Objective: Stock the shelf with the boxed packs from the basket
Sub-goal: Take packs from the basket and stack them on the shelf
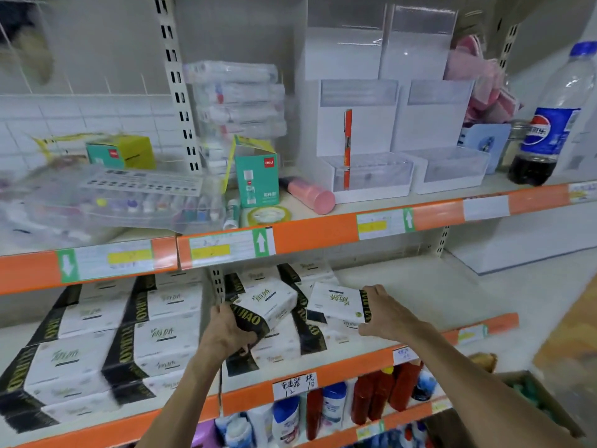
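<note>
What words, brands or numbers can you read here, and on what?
"YUHAO": black band of the pack in the left hand.
"deli": green box.
Pepsi logo: bottle.
"12", "10": handwritten tag.
Shelf-edge price labels: too blurred.

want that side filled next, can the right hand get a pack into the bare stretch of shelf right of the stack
Probably yes. The right hand already holds a pack at the stack's right edge, and the shelf beside it lies bare, with nothing in the way.
</note>
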